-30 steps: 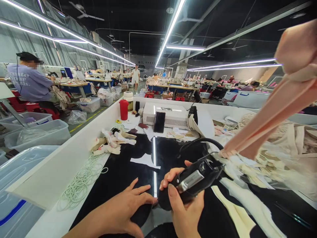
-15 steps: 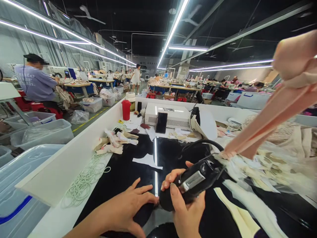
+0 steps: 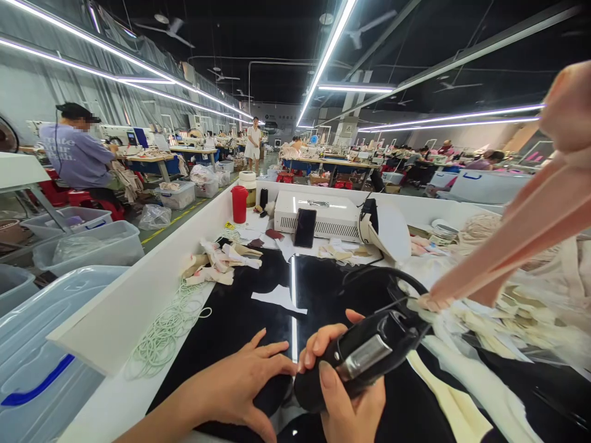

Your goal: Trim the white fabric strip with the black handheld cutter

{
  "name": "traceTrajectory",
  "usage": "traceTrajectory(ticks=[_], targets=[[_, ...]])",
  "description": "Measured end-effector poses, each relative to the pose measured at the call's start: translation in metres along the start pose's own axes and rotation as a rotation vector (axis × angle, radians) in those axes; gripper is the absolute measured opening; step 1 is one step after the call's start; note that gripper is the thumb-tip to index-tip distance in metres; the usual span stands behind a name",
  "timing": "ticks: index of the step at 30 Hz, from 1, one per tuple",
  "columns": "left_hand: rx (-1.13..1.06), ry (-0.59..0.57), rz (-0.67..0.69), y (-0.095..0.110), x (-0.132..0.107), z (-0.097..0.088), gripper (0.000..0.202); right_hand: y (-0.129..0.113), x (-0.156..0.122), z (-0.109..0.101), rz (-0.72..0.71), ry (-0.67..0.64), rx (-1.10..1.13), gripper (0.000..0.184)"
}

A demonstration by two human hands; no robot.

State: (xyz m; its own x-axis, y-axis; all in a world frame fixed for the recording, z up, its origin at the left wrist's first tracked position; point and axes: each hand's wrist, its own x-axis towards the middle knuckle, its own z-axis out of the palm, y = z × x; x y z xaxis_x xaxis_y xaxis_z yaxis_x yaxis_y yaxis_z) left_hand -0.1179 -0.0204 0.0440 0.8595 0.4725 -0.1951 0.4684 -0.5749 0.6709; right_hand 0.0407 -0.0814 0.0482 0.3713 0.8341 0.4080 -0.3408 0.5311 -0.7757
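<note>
My right hand [image 3: 344, 394] is wrapped round a black handheld electric cutter [image 3: 364, 357] with a silver plate on its side. The cutter is tilted, its low end near the table and its cable end up to the right. A pink fabric strap [image 3: 489, 246] runs from that end up and out of view. My left hand [image 3: 244, 381] lies with fingers spread on the glossy black work surface [image 3: 221, 326], its fingertips close to the cutter's low end. What lies under that end is hidden. A white cut piece [image 3: 279, 298] rests beyond both hands.
Pale green cord [image 3: 170, 332] lies in loops at left, below fabric scraps [image 3: 221, 261]. At the back stand a red cup [image 3: 239, 204], a phone [image 3: 305, 227] and a white box [image 3: 318, 212]. Cream fabric strips [image 3: 452, 394] lie at right. Co-workers sit beyond the low white wall.
The whole view has shifted slightly to the right. The cutter and both hands stay almost in place against the table. A person in white in the background has turned.
</note>
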Motion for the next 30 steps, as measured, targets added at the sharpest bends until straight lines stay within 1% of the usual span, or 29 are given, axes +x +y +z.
traceTrajectory(ticks=[3,7,10,12,14,16,18,20,22,23,25,27,28,29,30], targets=[[-0.029,0.004,0.012,0.003,-0.001,-0.001,0.094,-0.001,-0.006,0.004,-0.017,-0.017,0.013,0.05],[-0.033,0.02,0.011,0.004,-0.001,-0.002,0.094,0.001,-0.01,0.009,-0.005,-0.006,0.01,0.045],[-0.015,0.025,0.022,0.001,-0.001,0.0,0.09,0.002,-0.007,0.006,0.011,-0.018,0.023,0.047],[-0.003,0.037,0.026,-0.003,-0.002,0.003,0.085,0.0,0.0,0.001,-0.004,-0.03,0.02,0.049],[0.023,0.049,0.026,-0.006,-0.004,0.004,0.073,-0.004,0.009,-0.007,-0.05,-0.044,-0.007,0.051],[0.079,0.055,0.037,-0.006,-0.007,0.003,0.052,-0.01,0.018,-0.015,-0.086,-0.035,-0.036,0.051],[0.155,0.067,0.068,-0.007,-0.009,-0.001,0.03,-0.018,0.026,-0.022,-0.077,0.012,-0.061,0.051],[0.238,0.098,0.108,-0.009,-0.008,-0.007,0.018,-0.025,0.03,-0.026,-0.05,0.076,-0.092,0.05],[0.341,0.144,0.138,-0.014,-0.005,-0.014,0.013,-0.029,0.031,-0.029,-0.038,0.113,-0.122,0.05],[0.406,0.186,0.144,-0.018,-0.002,-0.016,0.014,-0.031,0.031,-0.031,-0.039,0.122,-0.132,0.05],[0.559,0.321,0.13,-0.026,0.004,-0.018,0.024,-0.031,0.03,-0.033,-0.043,0.132,-0.144,0.05],[0.673,0.476,0.108,-0.032,0.009,-0.015,0.038,-0.029,0.03,-0.036,-0.066,0.122,-0.148,0.049],[0.686,0.533,0.101,-0.033,0.011,-0.012,0.042,-0.028,0.03,-0.037,-0.083,0.111,-0.149,0.049],[0.661,0.562,0.094,-0.033,0.012,-0.008,0.043,-0.026,0.031,-0.038,-0.096,0.102,-0.15,0.049],[0.6,0.563,0.085,-0.031,0.013,-0.004,0.039,-0.024,0.032,-0.039,-0.106,0.091,-0.15,0.05]])
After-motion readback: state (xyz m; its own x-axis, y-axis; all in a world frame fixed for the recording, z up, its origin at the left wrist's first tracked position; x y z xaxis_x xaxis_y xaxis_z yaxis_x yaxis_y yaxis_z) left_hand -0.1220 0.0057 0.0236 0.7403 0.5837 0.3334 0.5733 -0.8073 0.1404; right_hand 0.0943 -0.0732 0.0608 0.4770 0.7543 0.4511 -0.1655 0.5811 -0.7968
